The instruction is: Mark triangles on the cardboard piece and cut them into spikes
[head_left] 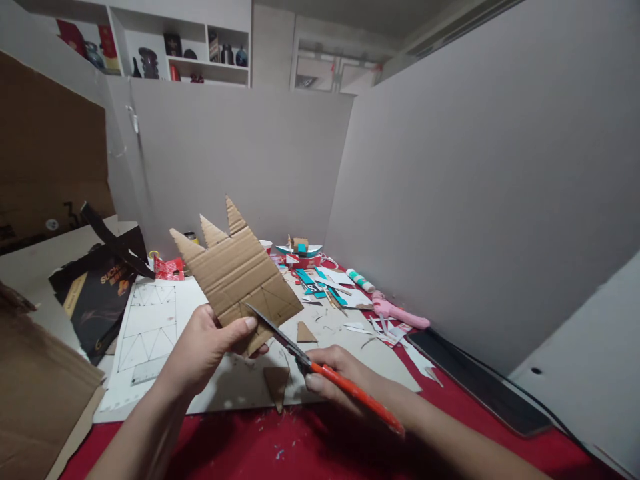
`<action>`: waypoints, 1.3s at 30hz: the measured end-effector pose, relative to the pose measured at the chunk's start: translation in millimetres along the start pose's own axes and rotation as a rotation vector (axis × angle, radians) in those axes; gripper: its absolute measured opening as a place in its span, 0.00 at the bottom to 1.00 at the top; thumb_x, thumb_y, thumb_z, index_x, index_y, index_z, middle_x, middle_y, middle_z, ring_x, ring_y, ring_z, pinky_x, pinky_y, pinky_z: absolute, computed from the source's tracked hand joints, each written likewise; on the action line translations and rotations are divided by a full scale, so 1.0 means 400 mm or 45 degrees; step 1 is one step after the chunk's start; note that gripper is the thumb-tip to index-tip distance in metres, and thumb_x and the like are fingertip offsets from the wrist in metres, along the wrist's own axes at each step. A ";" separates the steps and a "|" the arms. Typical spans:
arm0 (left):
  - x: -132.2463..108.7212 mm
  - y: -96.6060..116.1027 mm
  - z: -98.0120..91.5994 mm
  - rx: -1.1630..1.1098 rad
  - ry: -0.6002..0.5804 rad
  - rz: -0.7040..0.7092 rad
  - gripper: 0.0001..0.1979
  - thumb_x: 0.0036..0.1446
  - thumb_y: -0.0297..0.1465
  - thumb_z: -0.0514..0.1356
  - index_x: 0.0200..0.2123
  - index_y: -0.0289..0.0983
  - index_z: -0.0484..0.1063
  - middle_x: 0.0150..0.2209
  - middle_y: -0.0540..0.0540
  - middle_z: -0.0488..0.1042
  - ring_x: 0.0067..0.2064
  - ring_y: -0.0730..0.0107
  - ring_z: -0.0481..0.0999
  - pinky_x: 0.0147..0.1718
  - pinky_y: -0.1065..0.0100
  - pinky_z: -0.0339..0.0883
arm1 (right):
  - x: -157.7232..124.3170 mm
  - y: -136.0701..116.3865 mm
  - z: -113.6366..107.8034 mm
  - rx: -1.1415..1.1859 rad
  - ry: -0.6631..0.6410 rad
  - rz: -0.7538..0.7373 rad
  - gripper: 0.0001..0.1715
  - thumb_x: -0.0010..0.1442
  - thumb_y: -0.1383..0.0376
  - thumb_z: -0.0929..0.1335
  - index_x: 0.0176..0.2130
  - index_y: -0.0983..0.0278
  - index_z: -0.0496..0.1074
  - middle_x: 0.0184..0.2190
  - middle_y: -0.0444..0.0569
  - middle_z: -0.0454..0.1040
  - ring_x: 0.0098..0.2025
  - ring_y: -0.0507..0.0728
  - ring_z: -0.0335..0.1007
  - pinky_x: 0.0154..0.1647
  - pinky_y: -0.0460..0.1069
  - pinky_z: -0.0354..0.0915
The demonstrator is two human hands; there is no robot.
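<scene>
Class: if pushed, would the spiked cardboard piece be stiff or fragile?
The cardboard piece, pinched low by the left hand, shows no clear sag, so it is probably fairly stiff. It may fold along its ridge lines. The narrow spikes would likely bend easily.

L hand (pixel 207 347) raised, pinching — R hand (pixel 344 362) lower, prob. fully curled.

Left of the cardboard piece (pixel 243 267) I'm holding, a box (pixel 97 300) is resting; right, a glue gun (pixel 399 312).
</scene>
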State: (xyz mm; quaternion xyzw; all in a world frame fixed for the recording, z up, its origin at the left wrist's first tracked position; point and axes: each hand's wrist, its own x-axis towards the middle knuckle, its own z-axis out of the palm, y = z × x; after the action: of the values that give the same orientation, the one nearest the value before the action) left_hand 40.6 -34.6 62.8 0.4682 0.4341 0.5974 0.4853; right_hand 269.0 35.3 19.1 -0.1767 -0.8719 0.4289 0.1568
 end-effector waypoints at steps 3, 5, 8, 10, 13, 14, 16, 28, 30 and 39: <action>0.000 0.000 -0.002 0.021 -0.023 0.000 0.13 0.48 0.32 0.69 0.37 0.33 0.76 0.29 0.48 0.78 0.27 0.70 0.75 0.25 0.72 0.69 | 0.002 0.012 0.005 0.051 -0.004 -0.017 0.27 0.66 0.46 0.59 0.28 0.65 0.61 0.24 0.40 0.54 0.26 0.49 0.47 0.26 0.44 0.52; -0.001 -0.001 -0.004 0.043 -0.040 0.011 0.12 0.49 0.33 0.68 0.37 0.33 0.75 0.28 0.48 0.77 0.26 0.71 0.74 0.25 0.71 0.69 | 0.003 0.021 0.007 0.059 0.005 -0.026 0.26 0.65 0.47 0.60 0.27 0.64 0.58 0.24 0.39 0.53 0.26 0.49 0.46 0.25 0.44 0.50; -0.001 -0.001 -0.009 0.072 -0.037 0.023 0.14 0.48 0.34 0.69 0.37 0.34 0.75 0.28 0.49 0.76 0.25 0.71 0.72 0.24 0.70 0.68 | 0.006 0.032 0.008 0.049 0.034 -0.037 0.25 0.65 0.49 0.61 0.26 0.63 0.56 0.23 0.38 0.51 0.25 0.48 0.45 0.24 0.44 0.48; -0.001 0.001 -0.017 0.074 -0.033 0.012 0.16 0.48 0.35 0.69 0.38 0.35 0.75 0.29 0.49 0.75 0.26 0.71 0.72 0.25 0.69 0.68 | 0.007 0.034 0.009 0.048 0.046 -0.052 0.25 0.64 0.49 0.62 0.25 0.63 0.56 0.22 0.38 0.51 0.24 0.48 0.45 0.23 0.44 0.48; 0.000 0.008 -0.031 0.088 -0.034 0.040 0.11 0.50 0.36 0.68 0.30 0.34 0.73 0.22 0.53 0.69 0.23 0.76 0.66 0.23 0.73 0.63 | 0.009 0.024 0.007 0.053 0.050 -0.056 0.25 0.63 0.49 0.63 0.25 0.63 0.55 0.22 0.38 0.51 0.24 0.48 0.45 0.23 0.44 0.48; 0.000 0.011 -0.035 0.105 -0.033 0.059 0.12 0.51 0.36 0.68 0.27 0.34 0.72 0.20 0.54 0.66 0.22 0.77 0.63 0.22 0.75 0.60 | 0.009 0.017 0.005 0.047 0.046 -0.043 0.26 0.63 0.48 0.62 0.25 0.63 0.55 0.23 0.38 0.51 0.25 0.48 0.45 0.23 0.44 0.48; 0.000 0.016 -0.040 0.145 -0.026 0.082 0.13 0.51 0.37 0.67 0.24 0.34 0.70 0.19 0.55 0.64 0.21 0.79 0.60 0.21 0.75 0.57 | 0.009 0.005 0.001 0.012 0.035 -0.021 0.28 0.63 0.45 0.61 0.25 0.63 0.55 0.23 0.39 0.53 0.25 0.49 0.47 0.24 0.45 0.50; -0.001 0.021 -0.019 0.253 -0.083 0.050 0.15 0.48 0.38 0.67 0.19 0.35 0.68 0.18 0.54 0.64 0.21 0.76 0.60 0.21 0.73 0.57 | 0.004 0.007 -0.004 -0.092 -0.023 -0.066 0.31 0.64 0.42 0.58 0.34 0.67 0.67 0.28 0.45 0.63 0.29 0.51 0.55 0.31 0.46 0.59; -0.002 0.020 -0.016 0.247 -0.102 0.046 0.15 0.48 0.37 0.67 0.19 0.35 0.68 0.18 0.54 0.65 0.21 0.76 0.61 0.22 0.73 0.58 | 0.005 0.000 -0.003 -0.086 -0.030 -0.065 0.33 0.64 0.41 0.57 0.33 0.66 0.66 0.27 0.44 0.62 0.28 0.51 0.54 0.30 0.46 0.58; -0.001 0.019 -0.012 0.269 -0.124 0.036 0.15 0.47 0.38 0.67 0.19 0.35 0.69 0.18 0.53 0.66 0.22 0.76 0.63 0.22 0.73 0.59 | 0.003 -0.005 0.004 0.048 -0.029 0.001 0.31 0.62 0.40 0.59 0.27 0.63 0.56 0.24 0.40 0.53 0.26 0.49 0.46 0.26 0.45 0.52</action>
State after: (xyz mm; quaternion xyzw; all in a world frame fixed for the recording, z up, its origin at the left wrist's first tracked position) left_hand 34.5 -36.4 69.2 0.5514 0.4638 0.5316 0.4452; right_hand 266.8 33.6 19.9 -0.1693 -0.8653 0.4474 0.1500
